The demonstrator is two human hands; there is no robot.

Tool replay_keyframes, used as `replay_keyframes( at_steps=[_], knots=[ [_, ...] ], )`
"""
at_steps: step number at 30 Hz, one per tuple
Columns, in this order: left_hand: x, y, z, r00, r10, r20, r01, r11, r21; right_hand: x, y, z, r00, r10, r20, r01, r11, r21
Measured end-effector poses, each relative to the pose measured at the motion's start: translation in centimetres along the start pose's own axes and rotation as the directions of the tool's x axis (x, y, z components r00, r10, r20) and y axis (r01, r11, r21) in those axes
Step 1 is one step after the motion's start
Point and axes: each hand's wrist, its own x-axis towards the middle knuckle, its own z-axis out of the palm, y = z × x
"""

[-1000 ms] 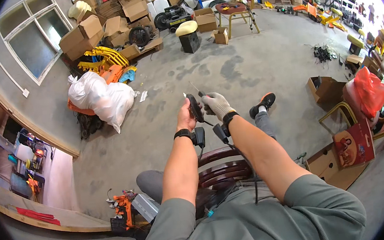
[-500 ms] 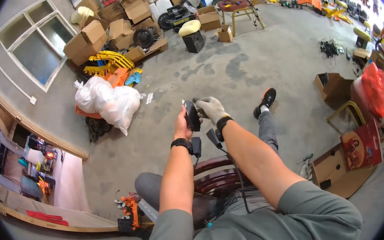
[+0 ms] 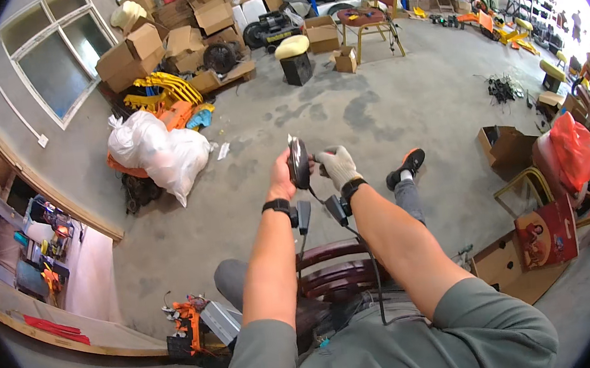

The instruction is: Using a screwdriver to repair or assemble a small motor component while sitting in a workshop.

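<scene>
In the head view, the person's bare left hand (image 3: 281, 180) grips a glossy black, rounded casing (image 3: 299, 165) ahead of the dark red-brown slatted wooden chair (image 3: 328, 281). The right hand (image 3: 338, 167), in a pale knitted glove, is just right of the casing, also ahead of the chair, its fingers curled; whether they grip anything cannot be told. Farther ahead and left of the chair lies a bulging white plastic sack (image 3: 178, 157); to the chair's right stands an open brown cardboard box with a red printed panel (image 3: 545, 235).

Legible text: none. Marked items: black machine (image 3: 269, 30), far end of room, yellow marking low on its side, too small to read; open carton (image 3: 499, 263), red panel (image 3: 561, 222) with printed figure, any lettering unreadable.
</scene>
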Motion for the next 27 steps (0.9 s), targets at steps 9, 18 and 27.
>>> replay_keyframes(
  at_steps=[9, 18, 27],
  knots=[
    [-0.9, -1.1, -2.8, 0.998, 0.041, -0.052, -0.047, 0.991, -0.127, 0.2, 0.0, -0.5, 0.998, 0.016, -0.058, -0.018, 0.999, -0.029],
    [-0.5, -1.1, -4.4, 0.961, 0.084, -0.265, -0.110, 0.990, -0.085, 2.2, 0.3, -0.6, 0.998, 0.015, -0.067, -0.018, 0.999, -0.045],
    [-1.0, -0.9, -4.3, 0.941, 0.192, -0.278, -0.198, 0.980, 0.007, 3.2, -0.6, -3.2, 0.969, 0.200, -0.148, -0.156, 0.952, 0.265]
  ],
)
